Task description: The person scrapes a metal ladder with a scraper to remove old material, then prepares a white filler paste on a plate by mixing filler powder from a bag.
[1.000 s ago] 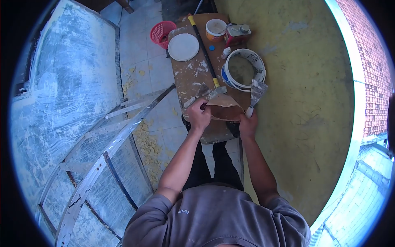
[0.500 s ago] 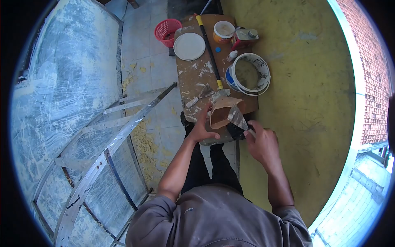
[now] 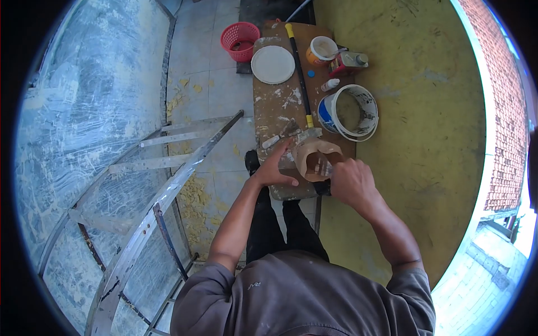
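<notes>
A brown paper bag [image 3: 302, 157] stands with its mouth spread at the near end of the worn wooden table [image 3: 277, 107]. My left hand [image 3: 274, 169] is beside the bag's left side, thumb and fingers stretched apart, fingertips close to its edge. My right hand [image 3: 354, 182] is closed around the handle of a putty knife [image 3: 323, 168]; its blade reaches into the bag's mouth. Just past my left fingertips lies another putty knife [image 3: 282, 134] with a pale handle. The blade end of a long black-and-yellow scraper [image 3: 304, 92] lies right behind the bag.
A white bucket [image 3: 336, 116], a small tub [image 3: 320, 51], a red can [image 3: 347, 64] and a small bottle [image 3: 330, 84] stand along the table's right. A round white lid [image 3: 273, 65] lies left, near a pink basket [image 3: 240, 43]. A metal ladder [image 3: 168, 193] stands left; a yellow wall [image 3: 414, 140] rises right.
My right hand has swung the putty knife from the bag's right edge inward, so the blade is now inside the mouth. My left hand stays beside the bag; the view has shifted slightly.
</notes>
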`<state>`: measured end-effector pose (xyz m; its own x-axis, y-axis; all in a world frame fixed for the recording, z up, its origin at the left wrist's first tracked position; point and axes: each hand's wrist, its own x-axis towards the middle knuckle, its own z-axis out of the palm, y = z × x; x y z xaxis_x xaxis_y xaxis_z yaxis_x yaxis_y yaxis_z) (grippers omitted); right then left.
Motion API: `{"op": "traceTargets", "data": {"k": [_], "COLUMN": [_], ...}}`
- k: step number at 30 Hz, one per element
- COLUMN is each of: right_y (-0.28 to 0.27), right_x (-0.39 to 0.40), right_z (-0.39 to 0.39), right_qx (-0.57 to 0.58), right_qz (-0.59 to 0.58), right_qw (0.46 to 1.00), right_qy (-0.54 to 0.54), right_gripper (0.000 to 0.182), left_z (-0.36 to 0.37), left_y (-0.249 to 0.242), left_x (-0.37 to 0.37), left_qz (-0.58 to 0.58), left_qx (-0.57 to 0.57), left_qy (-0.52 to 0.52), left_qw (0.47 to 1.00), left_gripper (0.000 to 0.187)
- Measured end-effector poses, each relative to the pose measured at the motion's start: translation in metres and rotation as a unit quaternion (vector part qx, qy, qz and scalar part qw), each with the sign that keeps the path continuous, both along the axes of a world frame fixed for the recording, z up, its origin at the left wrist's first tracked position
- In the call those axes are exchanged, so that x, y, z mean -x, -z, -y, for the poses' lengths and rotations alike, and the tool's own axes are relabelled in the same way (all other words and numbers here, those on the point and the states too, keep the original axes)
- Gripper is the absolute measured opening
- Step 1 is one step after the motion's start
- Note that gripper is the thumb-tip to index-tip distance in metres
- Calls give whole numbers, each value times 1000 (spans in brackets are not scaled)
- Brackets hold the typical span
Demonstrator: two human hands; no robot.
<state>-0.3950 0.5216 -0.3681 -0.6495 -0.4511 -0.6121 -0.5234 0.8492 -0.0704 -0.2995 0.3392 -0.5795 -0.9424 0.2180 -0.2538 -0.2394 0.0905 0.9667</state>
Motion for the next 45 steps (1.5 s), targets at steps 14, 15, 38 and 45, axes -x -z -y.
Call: {"op": "traceTargets", "data": {"k": [14, 15, 38, 45], "right_y": [145, 153, 155, 141], "right_x": [-19, -24, -8, 22], "right_z": [-20, -25, -43, -47], "right_qx": [85, 81, 166, 184], "right_qz": [-66, -58, -57, 63], "right_qw": [993, 995, 984, 948], "right_qy": [-38, -27, -2, 252], "right_gripper": [15, 15, 37, 31], "left_z": [-48, -47, -77, -80], "left_y": [20, 18, 85, 122], "left_x": [0, 0, 12, 0], "left_qz": [-66, -73, 5, -97], "left_qx": [83, 108, 166, 316], "left_qy": [-48, -50, -127, -54], "left_qw": [993, 990, 978, 942], "left_gripper": [94, 92, 71, 75]}}
